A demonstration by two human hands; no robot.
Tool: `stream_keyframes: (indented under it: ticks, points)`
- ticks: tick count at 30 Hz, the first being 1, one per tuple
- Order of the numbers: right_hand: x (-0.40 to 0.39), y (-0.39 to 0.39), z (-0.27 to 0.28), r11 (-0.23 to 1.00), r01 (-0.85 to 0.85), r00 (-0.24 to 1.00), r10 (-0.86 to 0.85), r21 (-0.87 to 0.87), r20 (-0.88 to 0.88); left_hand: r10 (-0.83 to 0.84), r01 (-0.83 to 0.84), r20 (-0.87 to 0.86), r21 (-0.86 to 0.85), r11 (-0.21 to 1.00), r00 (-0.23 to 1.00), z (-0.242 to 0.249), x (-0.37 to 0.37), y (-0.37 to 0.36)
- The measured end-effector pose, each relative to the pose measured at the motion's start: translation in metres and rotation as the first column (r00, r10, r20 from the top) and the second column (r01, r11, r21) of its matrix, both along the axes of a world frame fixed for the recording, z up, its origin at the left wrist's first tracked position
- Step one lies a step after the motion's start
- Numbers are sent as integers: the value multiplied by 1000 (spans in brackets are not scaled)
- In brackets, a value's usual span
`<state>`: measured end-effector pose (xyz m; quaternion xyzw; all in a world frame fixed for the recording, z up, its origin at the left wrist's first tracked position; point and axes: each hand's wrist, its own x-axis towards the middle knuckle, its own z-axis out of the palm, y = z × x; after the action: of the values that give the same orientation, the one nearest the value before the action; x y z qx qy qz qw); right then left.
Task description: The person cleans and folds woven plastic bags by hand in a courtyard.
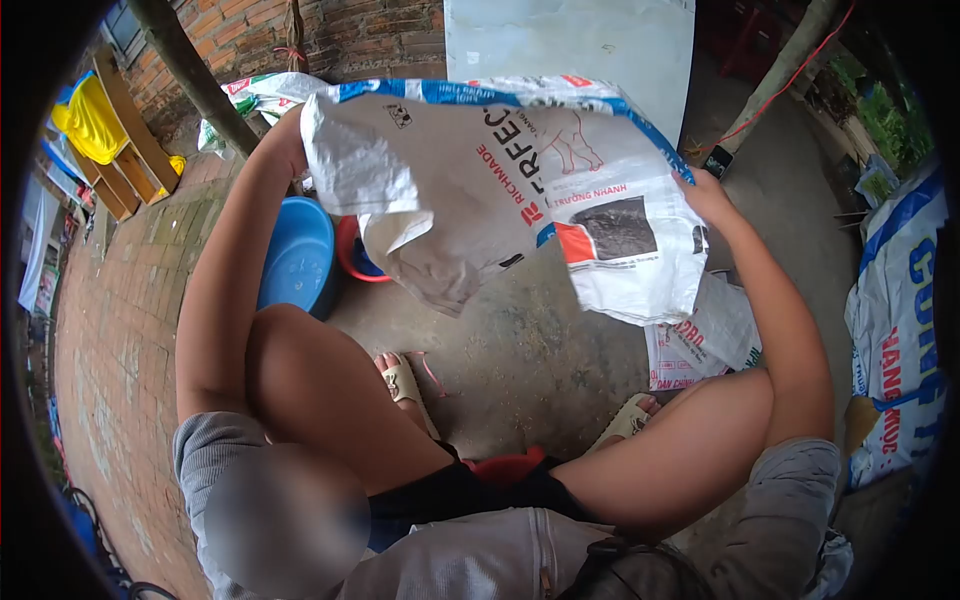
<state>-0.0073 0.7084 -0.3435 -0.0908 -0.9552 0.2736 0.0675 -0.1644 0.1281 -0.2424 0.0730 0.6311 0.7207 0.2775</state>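
A large white woven feed sack point(440, 170) with blue edging and red and black print is stretched wide in front of me, raised above the floor. My right hand point(708, 198) is closed on its right edge. At the upper left corner, my left hand point(293, 142) grips the sack, with most of its fingers hidden behind the material. The lower edge hangs loose and wavy, with a crumpled fold on the left side. Below the right part of the sack, another printed white sack point(705, 335) lies on the concrete.
A blue basin point(300, 255) stands left of the hanging sack, beside a red basin point(355, 250) partly covered by it. Stacked printed sacks point(900, 340) rise at the right. A wooden post point(195, 75) and a pale board point(570, 45) stand ahead. I sit low, sandalled feet apart.
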Motion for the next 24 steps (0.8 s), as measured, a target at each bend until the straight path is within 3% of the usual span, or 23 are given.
stream_keyframes:
  ticks: [1, 2, 3, 4, 5, 7, 9, 10, 11, 12, 13, 14, 15, 16, 17, 18, 19, 21, 22, 24]
  points:
    - [1, 3, -4, 993, -28, 992, 43, 118, -120, -77, 77, 24, -20, 997, 997, -1, 4, -11]
    - [6, -10, 4, 993, -35, 992, 49, 114, -119, 4, -12, -53, -155, 988, 999, -3, 16, -8]
    - [11, -23, 15, 959, 39, 998, -25, 281, -55, 74, -111, -139, -279, 954, 988, -5, 26, -4]
    - [12, -33, 22, 891, 97, 994, -107, 444, -4, 14, -85, -187, -378, 922, 982, -9, 25, -4]
    - [9, -37, 19, 893, 88, 995, -98, 441, -2, -51, -63, -225, -474, 878, 973, -13, 24, -4]
    - [1, -43, 10, 899, 104, 977, -11, 426, -214, 0, -104, -195, -525, 845, 981, -11, 27, -7]
    - [-12, -48, 7, 917, 116, 969, -19, 381, -248, -118, -310, -365, -891, 332, 923, 0, 32, -5]
    - [-15, -58, 11, 917, 147, 919, 13, 372, -394, -57, -319, -361, -879, 354, 931, 10, 34, -5]
    - [-16, -73, 19, 917, 175, 848, 44, 358, -528, -151, -565, -625, -766, 306, 766, 9, 27, -6]
    - [-14, -87, 28, 918, 172, 847, 48, 358, -529, -229, -688, -759, -650, 323, 609, 10, 19, -7]
    - [-4, -109, 47, 894, 177, 862, 62, 412, -504, -69, -675, -821, -511, 533, 567, 23, 39, 18]
    - [3, -126, 59, 868, 181, 875, 72, 462, -478, -75, -584, -872, -385, 714, 484, 30, 58, 40]
    - [6, -137, 63, 870, 178, 874, 74, 459, -480, -129, -429, -850, -382, 818, 511, 34, 74, 63]
    - [7, -145, 66, 872, 72, 860, 191, 483, -473, -250, -324, -829, -447, 834, 500, 41, 98, 85]
    - [7, -153, 68, 859, -34, 832, 307, 510, -461, -351, -239, -809, -501, 832, 472, 36, 112, 100]
    - [6, -159, 66, 877, -112, 800, 359, 468, -481, -430, -265, -847, -513, 817, 313, 31, 128, 116]
    - [9, -171, 70, 903, -155, 773, 363, 400, -521, -461, -248, -839, -531, 810, 289, 18, 134, 128]
    - [11, -185, 74, 957, -155, 839, 260, 246, -478, -533, -420, -822, -564, 711, 201, -9, 145, 148]
    - [15, -192, 83, 977, -162, 873, 207, 138, -442, -530, -414, -825, -560, 717, 198, -14, 144, 150]
    - [21, -197, 94, 982, -159, 878, 188, 104, -440, -631, -679, -769, -519, 520, 105, -21, 142, 155]
